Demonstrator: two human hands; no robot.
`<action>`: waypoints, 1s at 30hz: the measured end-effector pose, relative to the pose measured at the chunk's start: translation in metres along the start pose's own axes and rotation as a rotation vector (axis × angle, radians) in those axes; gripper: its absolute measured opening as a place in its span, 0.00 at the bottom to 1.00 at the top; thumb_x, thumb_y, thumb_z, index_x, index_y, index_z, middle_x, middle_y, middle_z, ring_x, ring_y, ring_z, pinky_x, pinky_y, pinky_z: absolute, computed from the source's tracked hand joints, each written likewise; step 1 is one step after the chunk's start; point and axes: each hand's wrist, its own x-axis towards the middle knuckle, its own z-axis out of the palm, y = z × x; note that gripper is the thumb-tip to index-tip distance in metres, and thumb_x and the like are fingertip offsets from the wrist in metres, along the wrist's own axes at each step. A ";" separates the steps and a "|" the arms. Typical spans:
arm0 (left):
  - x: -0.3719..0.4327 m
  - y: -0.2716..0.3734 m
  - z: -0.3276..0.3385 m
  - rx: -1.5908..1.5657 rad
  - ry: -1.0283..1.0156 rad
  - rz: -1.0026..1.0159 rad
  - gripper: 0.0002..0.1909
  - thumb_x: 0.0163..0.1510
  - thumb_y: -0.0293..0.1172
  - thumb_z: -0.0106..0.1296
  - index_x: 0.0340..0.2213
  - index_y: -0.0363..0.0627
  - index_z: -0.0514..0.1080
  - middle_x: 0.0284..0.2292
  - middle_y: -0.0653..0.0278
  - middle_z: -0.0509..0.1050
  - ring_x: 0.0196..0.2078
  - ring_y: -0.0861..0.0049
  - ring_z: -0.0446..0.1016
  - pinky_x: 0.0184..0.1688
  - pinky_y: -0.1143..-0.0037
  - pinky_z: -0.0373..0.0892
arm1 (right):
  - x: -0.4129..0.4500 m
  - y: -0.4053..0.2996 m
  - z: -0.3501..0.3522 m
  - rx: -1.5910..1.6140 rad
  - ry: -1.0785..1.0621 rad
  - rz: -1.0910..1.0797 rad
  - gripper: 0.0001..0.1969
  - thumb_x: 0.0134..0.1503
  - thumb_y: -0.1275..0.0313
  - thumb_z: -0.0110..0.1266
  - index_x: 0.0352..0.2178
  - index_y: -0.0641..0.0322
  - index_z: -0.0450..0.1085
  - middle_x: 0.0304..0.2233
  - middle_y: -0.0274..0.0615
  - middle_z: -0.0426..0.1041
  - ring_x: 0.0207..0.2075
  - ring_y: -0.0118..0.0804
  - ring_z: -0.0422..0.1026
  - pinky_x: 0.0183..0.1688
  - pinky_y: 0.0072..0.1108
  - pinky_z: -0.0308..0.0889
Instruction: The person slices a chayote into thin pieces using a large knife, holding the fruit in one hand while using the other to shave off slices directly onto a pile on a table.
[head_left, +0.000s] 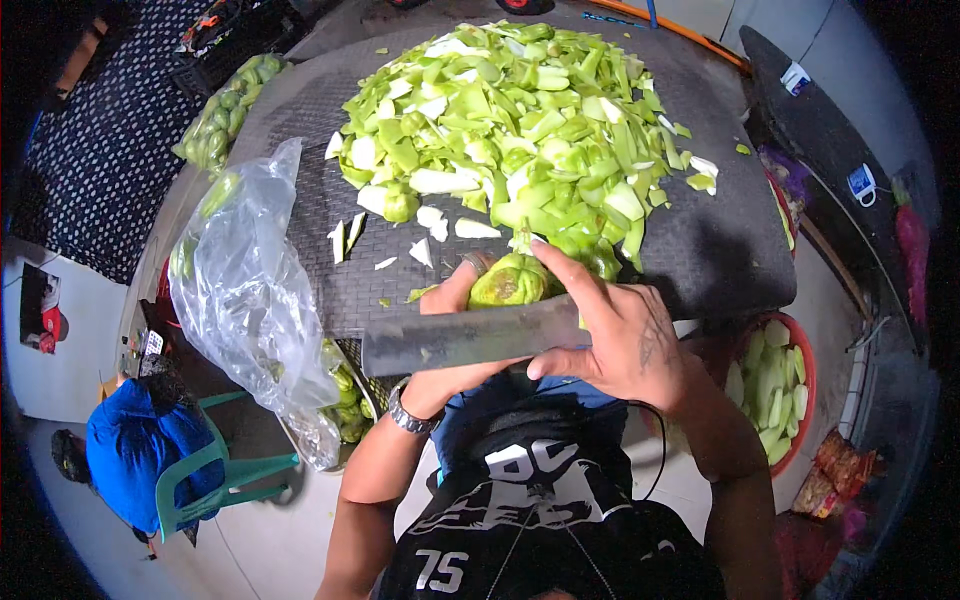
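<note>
My left hand (450, 294), with a metal watch at its wrist, is closed around a green chayote (508, 281) above the near edge of a dark woven-pattern table (720, 225). My right hand (622, 337) grips a wide-bladed cleaver (472, 334); its handle is hidden by the hand. The blade lies across the near side of the chayote, pointing left, and the right index finger reaches over the chayote's top. Just beyond both hands spreads a big heap of green and white chayote peelings and pieces (510, 120). Several loose scraps lie left of the hands.
A clear plastic bag (247, 262) hangs over the table's left edge, above a crate of chayotes (349, 397). A red tub (806, 390) of peeled pieces stands at lower right. A person in blue (150, 450) sits on a green plastic chair (247, 472) at left. A bagful of chayotes (229, 112) lies upper left.
</note>
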 end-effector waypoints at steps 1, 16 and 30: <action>0.000 0.000 0.000 0.021 -0.016 0.001 0.28 0.34 0.41 0.71 0.35 0.42 0.72 0.23 0.59 0.75 0.25 0.66 0.77 0.30 0.71 0.72 | 0.001 0.001 -0.001 -0.025 -0.061 0.017 0.46 0.50 0.36 0.56 0.59 0.59 0.56 0.29 0.60 0.76 0.30 0.64 0.76 0.34 0.46 0.72; -0.012 0.033 0.028 -0.013 0.234 -0.076 0.30 0.38 0.35 0.71 0.41 0.37 0.70 0.32 0.55 0.78 0.32 0.64 0.80 0.38 0.73 0.75 | 0.047 0.055 0.029 0.994 -0.224 0.743 0.31 0.65 0.39 0.34 0.38 0.59 0.67 0.18 0.33 0.67 0.12 0.23 0.60 0.14 0.17 0.56; 0.005 -0.020 0.002 -1.472 0.155 -0.650 0.33 0.60 0.56 0.46 0.57 0.46 0.64 0.57 0.49 0.67 0.59 0.45 0.64 0.59 0.46 0.61 | 0.040 0.043 0.012 0.943 0.024 0.610 0.37 0.64 0.41 0.37 0.57 0.65 0.61 0.16 0.33 0.62 0.12 0.23 0.57 0.16 0.18 0.57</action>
